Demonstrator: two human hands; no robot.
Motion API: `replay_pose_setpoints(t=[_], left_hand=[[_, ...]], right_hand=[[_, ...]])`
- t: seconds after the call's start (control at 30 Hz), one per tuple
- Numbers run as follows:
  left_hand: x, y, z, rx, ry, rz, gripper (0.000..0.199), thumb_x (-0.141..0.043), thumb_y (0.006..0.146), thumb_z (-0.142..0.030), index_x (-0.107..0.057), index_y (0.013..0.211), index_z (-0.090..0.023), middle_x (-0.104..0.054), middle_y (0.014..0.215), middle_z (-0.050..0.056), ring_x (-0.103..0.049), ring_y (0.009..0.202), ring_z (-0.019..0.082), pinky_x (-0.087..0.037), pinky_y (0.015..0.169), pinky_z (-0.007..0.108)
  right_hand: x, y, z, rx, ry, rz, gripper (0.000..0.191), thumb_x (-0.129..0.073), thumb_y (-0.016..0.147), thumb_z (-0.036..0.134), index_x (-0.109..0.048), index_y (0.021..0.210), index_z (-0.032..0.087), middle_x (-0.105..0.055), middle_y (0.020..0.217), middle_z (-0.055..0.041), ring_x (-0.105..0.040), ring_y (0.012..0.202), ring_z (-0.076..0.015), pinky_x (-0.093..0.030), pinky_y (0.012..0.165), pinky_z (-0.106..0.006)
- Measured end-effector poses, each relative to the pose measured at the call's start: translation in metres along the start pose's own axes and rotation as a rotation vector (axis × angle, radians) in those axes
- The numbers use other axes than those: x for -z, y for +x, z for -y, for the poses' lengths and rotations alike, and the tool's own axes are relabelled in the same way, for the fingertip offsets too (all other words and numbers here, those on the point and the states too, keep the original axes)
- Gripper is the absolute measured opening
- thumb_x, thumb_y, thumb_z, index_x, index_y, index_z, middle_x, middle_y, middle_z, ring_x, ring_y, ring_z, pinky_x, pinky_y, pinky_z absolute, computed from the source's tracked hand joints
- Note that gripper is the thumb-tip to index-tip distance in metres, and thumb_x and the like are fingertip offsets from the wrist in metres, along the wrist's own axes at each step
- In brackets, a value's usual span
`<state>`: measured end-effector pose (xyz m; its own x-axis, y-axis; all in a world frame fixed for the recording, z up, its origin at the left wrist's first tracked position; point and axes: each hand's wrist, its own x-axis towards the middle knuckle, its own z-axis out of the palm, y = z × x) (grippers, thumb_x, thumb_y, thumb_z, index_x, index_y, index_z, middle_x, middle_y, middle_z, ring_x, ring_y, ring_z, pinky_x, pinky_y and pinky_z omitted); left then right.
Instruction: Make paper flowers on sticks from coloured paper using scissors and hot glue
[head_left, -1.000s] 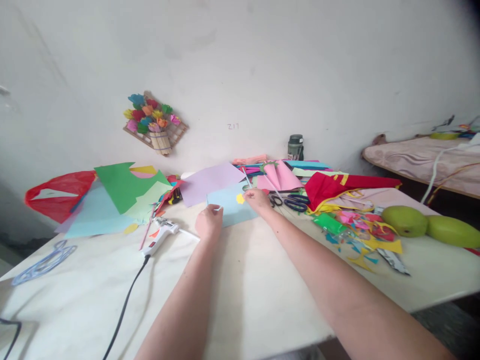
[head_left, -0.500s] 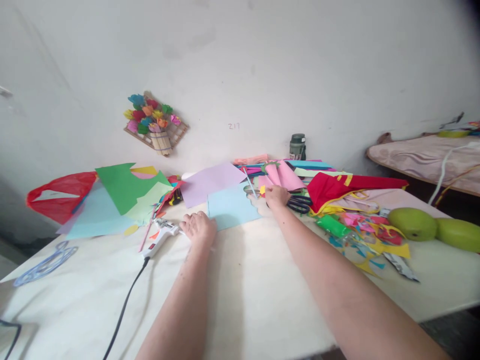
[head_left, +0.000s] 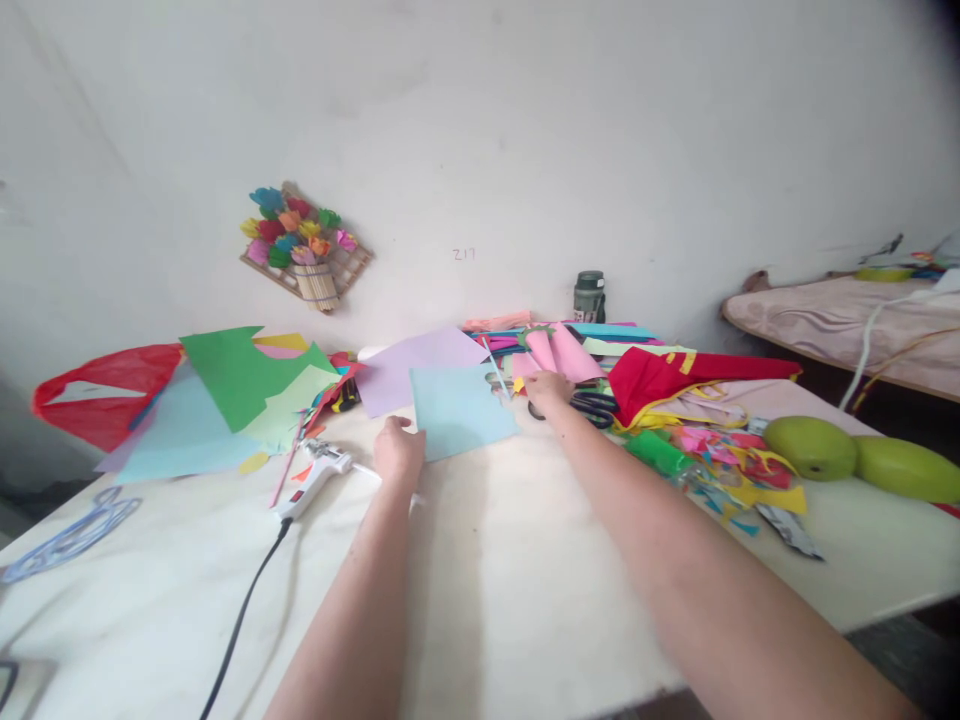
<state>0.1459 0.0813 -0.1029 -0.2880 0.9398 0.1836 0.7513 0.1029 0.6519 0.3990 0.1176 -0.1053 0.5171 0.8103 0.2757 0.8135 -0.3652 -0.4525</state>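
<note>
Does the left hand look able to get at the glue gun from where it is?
Probably yes: the glue gun lies close by the left hand, its handle uncovered, with only its white stick and tabletop showing between.

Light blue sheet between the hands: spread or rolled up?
Spread: the light blue sheet lies flat on the table, its broad face showing, beside the left hand.

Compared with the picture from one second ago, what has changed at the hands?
The right hand has moved right, from over the light-blue sheet to by the black-handled scissors. The yellow paper piece went with it, now at its fingertips; whether it is still gripped is unclear. The left hand has drawn left, to the sheet's left edge. The sheet and glue gun stayed put.
</note>
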Motion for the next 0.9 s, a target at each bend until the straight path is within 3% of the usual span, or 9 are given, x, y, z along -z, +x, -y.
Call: replay_pose_setpoints(t=[0.1, 0.2, 0.4, 0.5, 0.63, 0.77, 0.9], left_hand=[[-0.001, 0.003, 0.003, 0.007, -0.121, 0.08, 0.044, -0.056, 0.059, -0.025, -0.056, 0.102, -0.014, -0.058, 0.048, 0.001, -0.062, 0.069, 0.021, -0.044, 0.065, 0.029], [-0.004, 0.005, 0.006, 0.016, -0.182, 0.126, 0.034, -0.059, 0.057, -0.026, -0.061, 0.089, -0.017, -0.058, 0.047, 0.0, -0.061, 0.063, 0.02, -0.044, 0.063, 0.028], [-0.012, 0.007, 0.013, -0.032, -0.263, 0.061, 0.028, -0.058, 0.056, -0.025, -0.062, 0.083, -0.018, -0.064, 0.062, 0.004, -0.061, 0.064, 0.019, -0.045, 0.062, 0.027], [-0.013, 0.006, 0.014, -0.023, -0.312, 0.068, 0.03, -0.059, 0.055, -0.023, -0.063, 0.084, -0.017, -0.064, 0.065, 0.004, -0.061, 0.065, 0.018, -0.045, 0.061, 0.027], [-0.013, 0.005, 0.013, 0.024, -0.446, 0.175, 0.031, -0.063, 0.051, -0.021, -0.064, 0.081, -0.015, -0.06, 0.054, 0.002, -0.058, 0.055, 0.016, -0.044, 0.055, 0.026], [-0.014, 0.004, 0.01, 0.091, -0.558, 0.244, 0.023, -0.064, 0.05, -0.02, -0.062, 0.072, -0.014, -0.049, 0.043, -0.003, -0.048, 0.04, 0.011, -0.039, 0.044, 0.024], [-0.011, 0.003, 0.006, 0.153, -0.654, 0.284, 0.017, -0.062, 0.05, -0.014, -0.058, 0.066, -0.014, -0.045, 0.039, -0.006, -0.044, 0.038, 0.008, -0.038, 0.043, 0.022]], right_hand=[[0.012, 0.004, -0.005, 0.084, -0.066, -0.009, 0.026, -0.047, 0.077, 0.029, -0.065, 0.094, 0.023, -0.063, 0.095, -0.0091, -0.054, 0.094, -0.0234, -0.037, 0.077, -0.032], [0.027, 0.002, -0.006, 0.101, -0.152, 0.069, 0.029, -0.054, 0.072, 0.025, -0.063, 0.099, 0.017, -0.062, 0.097, -0.014, -0.056, 0.091, -0.0228, -0.04, 0.073, -0.029], [0.028, -0.009, -0.003, 0.157, -0.297, 0.22, 0.032, -0.059, 0.068, 0.021, -0.062, 0.099, 0.014, -0.061, 0.097, -0.0169, -0.057, 0.091, -0.0252, -0.042, 0.068, -0.03], [0.024, -0.015, -0.003, 0.212, -0.314, 0.196, 0.029, -0.055, 0.069, 0.019, -0.062, 0.097, 0.016, -0.062, 0.096, -0.0154, -0.058, 0.09, -0.0253, -0.043, 0.066, -0.03], [0.03, -0.018, -0.002, 0.295, -0.312, 0.144, 0.026, -0.055, 0.07, 0.024, -0.063, 0.093, 0.016, -0.063, 0.093, -0.0147, -0.058, 0.088, -0.0247, -0.042, 0.067, -0.03], [0.044, -0.013, 0.003, 0.235, -0.319, 0.204, 0.035, -0.061, 0.066, 0.034, -0.063, 0.094, 0.014, -0.062, 0.091, -0.016, -0.058, 0.088, -0.0256, -0.041, 0.068, -0.031], [0.06, -0.007, 0.006, 0.201, -0.315, 0.212, 0.047, -0.064, 0.063, 0.035, -0.057, 0.105, 0.016, -0.061, 0.092, -0.015, -0.058, 0.089, -0.0253, -0.04, 0.069, -0.031]])
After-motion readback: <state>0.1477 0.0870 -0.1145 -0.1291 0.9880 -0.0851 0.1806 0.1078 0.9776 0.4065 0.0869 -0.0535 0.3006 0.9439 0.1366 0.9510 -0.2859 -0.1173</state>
